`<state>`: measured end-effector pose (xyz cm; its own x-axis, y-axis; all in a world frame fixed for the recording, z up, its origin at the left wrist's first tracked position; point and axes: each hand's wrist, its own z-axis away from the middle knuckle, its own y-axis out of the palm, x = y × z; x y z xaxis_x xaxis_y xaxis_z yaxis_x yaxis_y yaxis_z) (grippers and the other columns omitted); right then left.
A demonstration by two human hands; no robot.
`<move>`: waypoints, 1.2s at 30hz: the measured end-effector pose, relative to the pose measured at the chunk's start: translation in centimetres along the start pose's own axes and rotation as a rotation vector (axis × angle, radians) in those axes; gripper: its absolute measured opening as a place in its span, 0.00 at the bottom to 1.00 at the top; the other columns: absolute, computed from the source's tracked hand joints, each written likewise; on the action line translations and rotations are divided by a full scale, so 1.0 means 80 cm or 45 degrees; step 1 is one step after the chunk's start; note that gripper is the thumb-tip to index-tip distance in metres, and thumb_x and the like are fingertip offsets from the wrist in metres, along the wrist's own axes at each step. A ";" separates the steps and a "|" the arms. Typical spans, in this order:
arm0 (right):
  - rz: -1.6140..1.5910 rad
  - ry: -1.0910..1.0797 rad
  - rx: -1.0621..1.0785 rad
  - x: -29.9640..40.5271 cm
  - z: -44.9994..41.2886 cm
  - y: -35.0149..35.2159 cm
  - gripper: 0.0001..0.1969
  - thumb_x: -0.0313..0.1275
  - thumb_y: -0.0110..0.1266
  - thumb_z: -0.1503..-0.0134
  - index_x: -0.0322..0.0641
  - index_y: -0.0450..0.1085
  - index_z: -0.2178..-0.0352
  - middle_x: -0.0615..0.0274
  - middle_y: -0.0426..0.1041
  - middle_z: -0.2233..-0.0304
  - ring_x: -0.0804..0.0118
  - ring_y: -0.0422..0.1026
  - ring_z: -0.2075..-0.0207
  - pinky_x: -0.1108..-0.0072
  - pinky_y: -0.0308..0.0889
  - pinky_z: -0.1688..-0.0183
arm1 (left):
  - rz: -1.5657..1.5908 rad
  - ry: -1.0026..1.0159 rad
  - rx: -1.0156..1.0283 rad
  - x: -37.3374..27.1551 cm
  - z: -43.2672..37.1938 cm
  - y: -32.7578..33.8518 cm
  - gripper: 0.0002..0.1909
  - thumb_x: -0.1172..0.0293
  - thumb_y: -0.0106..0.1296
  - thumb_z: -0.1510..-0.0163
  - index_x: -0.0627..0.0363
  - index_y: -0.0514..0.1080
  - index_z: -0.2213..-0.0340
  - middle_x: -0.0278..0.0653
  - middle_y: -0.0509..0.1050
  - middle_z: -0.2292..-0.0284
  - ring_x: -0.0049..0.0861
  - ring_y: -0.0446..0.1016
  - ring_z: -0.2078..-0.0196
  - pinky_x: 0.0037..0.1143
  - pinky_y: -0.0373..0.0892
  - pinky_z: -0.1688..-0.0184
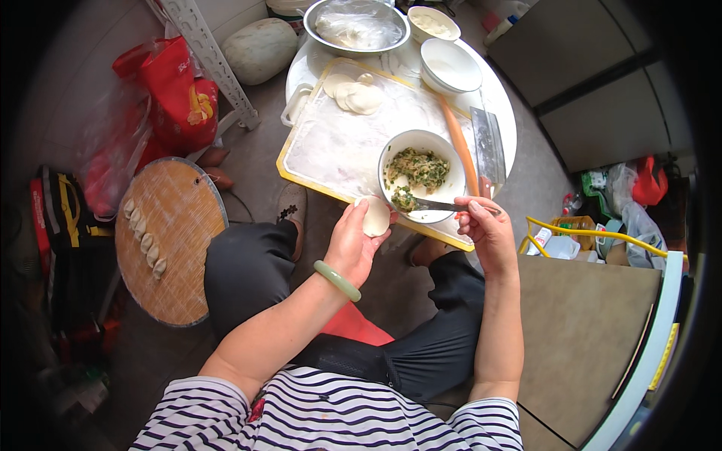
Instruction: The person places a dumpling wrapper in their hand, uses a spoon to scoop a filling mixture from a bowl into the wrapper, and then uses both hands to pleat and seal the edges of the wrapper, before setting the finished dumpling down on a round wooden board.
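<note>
A round dough wrapper (376, 217) lies in my left hand (356, 239), beside the near rim of a white bowl (451, 197). My right hand (486, 228) grips the handle of a metal spoon (440, 206), whose tip carries chopped filling inside the bowl. More green-flecked filling (420, 169) sits in that bowl, which stands on a floured cutting board (338, 152) with a yellow edge. Several dough wrappers (361, 98) overlap at the board's far side. A wooden rolling pin (458, 141) and a cleaver (488, 144) lie to the right of the bowl.
A round wooden board (186, 237) with a row of folded dumplings (145, 242) is at the left. On the white table (505, 113) stand a metal basin (310, 28), a white bowl (451, 65) and a bowl of flour-like contents (433, 25). A cabinet stands at right.
</note>
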<state>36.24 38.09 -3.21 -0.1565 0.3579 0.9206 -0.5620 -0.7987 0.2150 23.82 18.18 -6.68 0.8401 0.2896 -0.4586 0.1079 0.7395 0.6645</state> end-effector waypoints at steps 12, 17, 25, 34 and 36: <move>1.255 -0.930 0.079 -0.029 0.055 0.100 0.15 0.18 0.57 0.55 0.39 0.73 0.63 0.61 0.70 0.73 0.64 0.69 0.73 0.78 0.65 0.72 | 0.218 -0.081 0.218 -0.018 0.000 -0.005 0.26 0.50 0.25 0.37 0.55 0.57 0.48 0.38 0.66 0.51 0.29 0.67 0.51 0.30 0.62 0.52; 1.499 -1.246 0.070 -0.068 0.066 0.109 0.19 0.18 0.59 0.59 0.41 0.73 0.61 0.61 0.70 0.71 0.62 0.69 0.72 0.76 0.67 0.71 | 0.307 -0.102 0.267 -0.010 -0.016 -0.014 0.26 0.51 0.24 0.37 0.56 0.56 0.47 0.39 0.66 0.51 0.33 0.67 0.50 0.30 0.62 0.53; 1.494 -1.262 0.096 -0.044 0.076 0.111 0.18 0.17 0.58 0.58 0.39 0.73 0.62 0.60 0.70 0.71 0.63 0.70 0.72 0.77 0.67 0.70 | 0.361 -0.142 0.152 -0.008 -0.020 -0.010 0.24 0.52 0.26 0.37 0.54 0.58 0.49 0.38 0.67 0.52 0.33 0.68 0.51 0.32 0.64 0.53; 1.482 -1.230 0.153 -0.038 0.057 0.116 0.19 0.17 0.58 0.60 0.40 0.73 0.62 0.61 0.71 0.71 0.62 0.70 0.70 0.76 0.67 0.69 | 0.314 -0.095 0.123 -0.006 -0.022 -0.009 0.25 0.53 0.24 0.37 0.61 0.59 0.52 0.44 0.69 0.57 0.35 0.71 0.55 0.32 0.66 0.56; 1.572 -1.212 0.228 -0.042 0.061 0.114 0.19 0.17 0.59 0.60 0.40 0.73 0.62 0.61 0.71 0.71 0.63 0.70 0.71 0.76 0.67 0.69 | 0.354 -0.065 0.124 -0.007 -0.024 -0.011 0.25 0.53 0.24 0.37 0.62 0.59 0.51 0.44 0.69 0.56 0.36 0.71 0.56 0.31 0.67 0.57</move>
<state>35.58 27.20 -2.77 0.1603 -0.9048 0.3946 -0.3677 -0.4257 -0.8267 22.24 18.53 -8.13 0.8700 0.4402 -0.2221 -0.0821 0.5736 0.8150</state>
